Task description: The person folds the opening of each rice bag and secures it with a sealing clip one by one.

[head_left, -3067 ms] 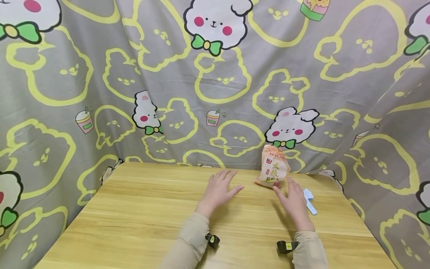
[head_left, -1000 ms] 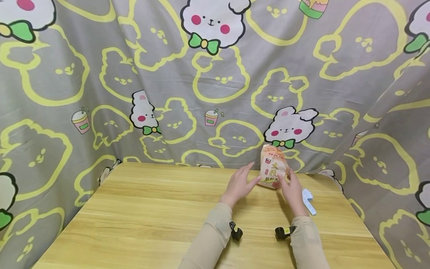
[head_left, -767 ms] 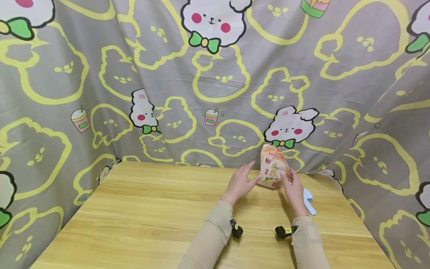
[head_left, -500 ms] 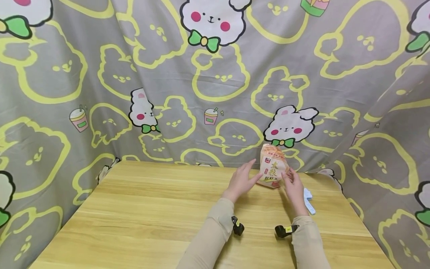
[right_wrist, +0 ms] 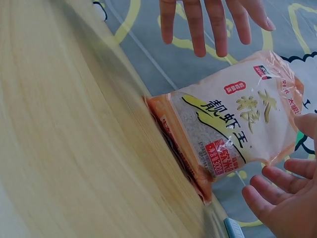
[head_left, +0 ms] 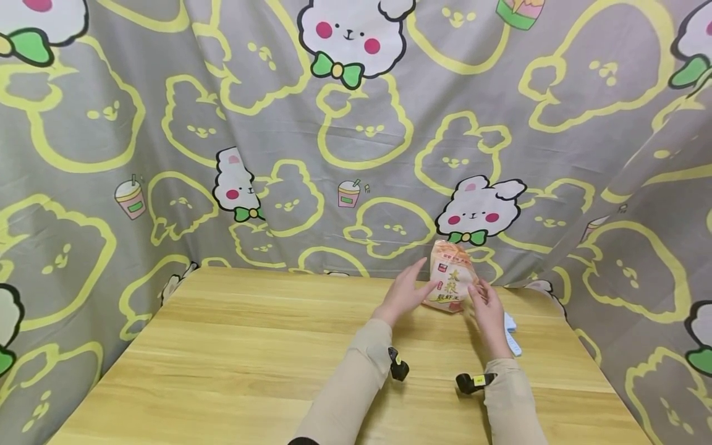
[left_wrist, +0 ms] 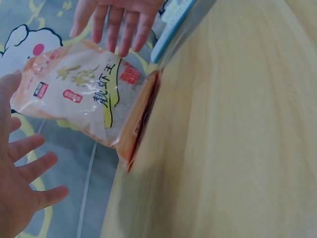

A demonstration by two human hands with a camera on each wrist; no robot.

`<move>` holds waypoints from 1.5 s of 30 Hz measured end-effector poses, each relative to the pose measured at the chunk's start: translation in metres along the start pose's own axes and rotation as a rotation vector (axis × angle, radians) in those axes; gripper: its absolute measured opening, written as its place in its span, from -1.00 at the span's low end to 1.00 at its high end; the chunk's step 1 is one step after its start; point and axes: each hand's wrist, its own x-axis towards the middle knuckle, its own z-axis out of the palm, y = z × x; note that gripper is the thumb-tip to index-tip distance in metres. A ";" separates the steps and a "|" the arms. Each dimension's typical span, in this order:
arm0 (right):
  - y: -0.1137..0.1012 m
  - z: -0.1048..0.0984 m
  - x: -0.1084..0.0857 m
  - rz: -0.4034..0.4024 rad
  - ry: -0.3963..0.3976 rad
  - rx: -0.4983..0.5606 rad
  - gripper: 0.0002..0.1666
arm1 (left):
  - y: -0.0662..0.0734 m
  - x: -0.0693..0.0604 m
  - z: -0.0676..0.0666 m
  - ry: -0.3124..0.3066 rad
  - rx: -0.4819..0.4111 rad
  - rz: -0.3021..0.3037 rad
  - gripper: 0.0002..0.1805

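A bag of rice, white and orange with printed characters, stands upright at the back of the wooden table, its top leaning toward the curtain. My left hand is held beside the bag's left side; in the left wrist view its fingers are spread and apart from the bag. On the other side is my right hand, fingers loosely bent beside the bag's right edge. The right wrist view has those fingers close to the wrapper; whether they touch it I cannot tell. Neither hand grips the bag.
A light blue plastic piece lies on the table just right of my right hand, partly hidden by it. Behind the table's back edge hangs a grey patterned curtain. The wooden tabletop extends to the left and front.
My left hand has moved right and slightly forward, up to the bag's left side. My right hand has shifted a little at the bag's right edge. The bag stays in almost the same place.
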 end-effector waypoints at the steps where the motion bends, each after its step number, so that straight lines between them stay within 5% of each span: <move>1: 0.000 0.000 0.000 0.003 -0.005 0.005 -0.16 | 0.000 0.001 0.000 -0.008 -0.008 -0.002 -0.22; 19: 0.001 0.002 -0.001 0.015 0.001 0.018 -0.17 | 0.004 0.020 -0.002 -0.065 -0.107 -0.031 -0.21; 38: 0.000 0.001 -0.001 0.021 0.006 0.078 -0.26 | 0.007 0.016 0.003 -0.020 -0.265 0.003 -0.28; 45: 0.001 0.000 -0.002 0.060 -0.015 0.089 -0.24 | 0.003 0.011 0.009 -0.010 -0.266 0.062 -0.23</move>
